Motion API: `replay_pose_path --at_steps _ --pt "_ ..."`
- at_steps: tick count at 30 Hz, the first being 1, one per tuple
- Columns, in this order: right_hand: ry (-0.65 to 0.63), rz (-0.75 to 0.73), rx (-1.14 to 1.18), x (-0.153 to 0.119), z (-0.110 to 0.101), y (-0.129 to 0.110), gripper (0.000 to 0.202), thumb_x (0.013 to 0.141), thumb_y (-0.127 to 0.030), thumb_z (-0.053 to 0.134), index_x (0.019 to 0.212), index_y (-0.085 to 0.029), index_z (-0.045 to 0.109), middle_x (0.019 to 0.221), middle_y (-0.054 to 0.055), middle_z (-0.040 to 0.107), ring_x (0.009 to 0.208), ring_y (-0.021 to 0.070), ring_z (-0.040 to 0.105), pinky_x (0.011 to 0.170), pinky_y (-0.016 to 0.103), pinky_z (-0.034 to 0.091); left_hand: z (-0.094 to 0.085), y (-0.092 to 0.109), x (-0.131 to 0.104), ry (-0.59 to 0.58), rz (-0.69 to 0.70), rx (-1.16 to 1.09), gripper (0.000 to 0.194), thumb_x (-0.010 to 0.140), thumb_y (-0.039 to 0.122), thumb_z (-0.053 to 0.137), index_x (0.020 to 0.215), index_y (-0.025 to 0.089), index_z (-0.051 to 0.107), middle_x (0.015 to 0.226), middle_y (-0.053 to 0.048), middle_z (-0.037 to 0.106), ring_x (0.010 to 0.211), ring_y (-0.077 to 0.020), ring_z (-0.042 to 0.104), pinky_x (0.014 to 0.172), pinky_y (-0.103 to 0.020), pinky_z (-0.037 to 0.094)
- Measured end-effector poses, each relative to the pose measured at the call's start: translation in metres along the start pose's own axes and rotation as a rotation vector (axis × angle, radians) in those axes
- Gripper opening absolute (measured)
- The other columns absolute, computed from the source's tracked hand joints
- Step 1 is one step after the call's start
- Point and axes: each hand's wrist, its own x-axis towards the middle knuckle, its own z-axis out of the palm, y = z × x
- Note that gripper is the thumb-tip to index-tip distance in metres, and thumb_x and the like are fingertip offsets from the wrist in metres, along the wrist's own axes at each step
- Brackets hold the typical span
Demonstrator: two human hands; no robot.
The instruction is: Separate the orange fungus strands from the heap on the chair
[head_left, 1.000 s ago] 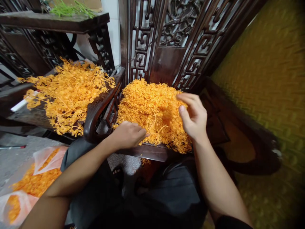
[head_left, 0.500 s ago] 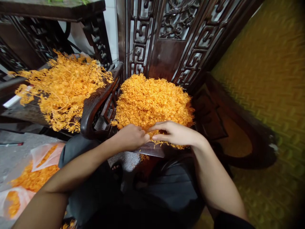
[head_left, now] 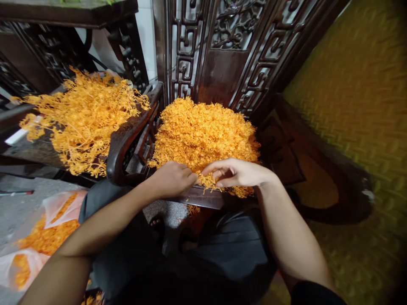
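A thick heap of orange, curly plastic-looking sprigs (head_left: 206,131) covers the seat of a dark carved wooden chair. At the heap's front edge my left hand (head_left: 178,178) is closed in a pinch, on what seems to be the end of a small orange sprig (head_left: 207,181). My right hand (head_left: 237,173) faces it from the right, fingers curled and thumb below, around the same tuft. Between the two hands only a short gap shows, and the fingertips are partly hidden by the orange strands.
More orange sprigs (head_left: 85,120) lie loosely piled on a wooden seat at left, beyond the chair's armrest (head_left: 119,152). Pale plastic bags (head_left: 63,205) with orange pieces sit on the floor, near a pen-like stick (head_left: 17,192). A carved chair back (head_left: 219,76) rises behind the heap.
My right hand has shifted slightly right, away from my left hand, and its fingers have curled more. More of the orange tuft between the hands now shows. The heap looks unchanged.
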Motion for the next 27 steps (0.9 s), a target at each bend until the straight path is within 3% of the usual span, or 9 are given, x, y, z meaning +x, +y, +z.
replay_pose_path --at_steps 4,7,9,14,18,22,27 --pt "0.092 -0.066 0.299 -0.002 -0.007 0.006 0.037 0.093 -0.034 0.071 0.127 -0.019 0.071 0.135 0.014 0.069 0.108 0.0203 0.072 0.085 0.031 0.063 -0.003 -0.002 -0.001 0.086 -0.045 -0.027 0.035 0.103 0.029 0.049 0.070 0.019 0.056 0.059 0.000 0.058 0.054 -0.0141 0.049 0.051 -0.033 0.024" --pt "0.145 -0.079 0.470 -0.001 -0.012 0.016 0.032 0.089 -0.033 0.076 0.117 -0.018 0.075 0.131 0.016 0.070 0.100 0.0225 0.076 0.081 0.036 0.066 -0.003 -0.001 -0.002 0.127 -0.100 -0.074 0.038 0.103 0.034 0.049 0.069 0.019 0.056 0.060 0.001 0.057 0.054 -0.0133 0.050 0.052 -0.032 0.026" --pt "0.155 -0.098 0.497 0.003 -0.012 0.020 0.037 0.083 -0.029 0.082 0.117 -0.019 0.075 0.127 0.015 0.072 0.092 0.0213 0.077 0.078 0.037 0.067 -0.001 0.000 -0.003 0.132 -0.145 -0.122 0.040 0.104 0.036 0.047 0.069 0.019 0.056 0.060 0.001 0.057 0.053 -0.0123 0.050 0.052 -0.031 0.026" --pt "0.163 -0.156 0.464 0.015 0.003 0.008 0.061 0.062 -0.023 0.095 0.118 -0.020 0.074 0.122 0.011 0.073 0.093 0.0221 0.076 0.071 0.032 0.067 0.002 0.002 -0.001 0.071 -0.295 -0.246 0.048 0.107 0.038 0.039 0.067 0.018 0.055 0.058 0.001 0.057 0.053 -0.0114 0.050 0.055 -0.028 0.031" --pt "0.333 -0.224 0.384 0.022 0.017 -0.006 0.052 0.062 -0.033 0.095 0.108 -0.019 0.077 0.125 0.012 0.070 0.078 0.0188 0.075 0.058 0.029 0.065 0.003 0.002 -0.002 0.055 -0.388 -0.272 0.049 0.106 0.040 0.038 0.067 0.018 0.056 0.059 0.000 0.058 0.054 -0.0121 0.052 0.056 -0.029 0.031" --pt "0.564 -0.179 0.300 0.023 0.020 -0.012 0.042 0.062 -0.026 0.095 0.100 -0.019 0.079 0.097 0.007 0.078 0.068 0.0165 0.074 0.061 0.028 0.064 0.001 0.003 -0.003 0.068 -0.444 -0.289 0.047 0.105 0.040 0.042 0.066 0.018 0.057 0.058 0.001 0.057 0.054 -0.0121 0.050 0.055 -0.028 0.028" --pt "0.569 -0.150 0.219 0.014 0.013 -0.016 0.032 0.061 -0.029 0.096 0.086 -0.016 0.081 0.070 0.005 0.075 0.058 0.0153 0.070 0.056 0.026 0.060 -0.011 -0.001 0.002 0.050 -0.459 -0.585 0.052 0.104 0.040 0.041 0.058 0.018 0.045 0.050 0.005 0.042 0.047 -0.0085 0.041 0.053 -0.025 0.028"
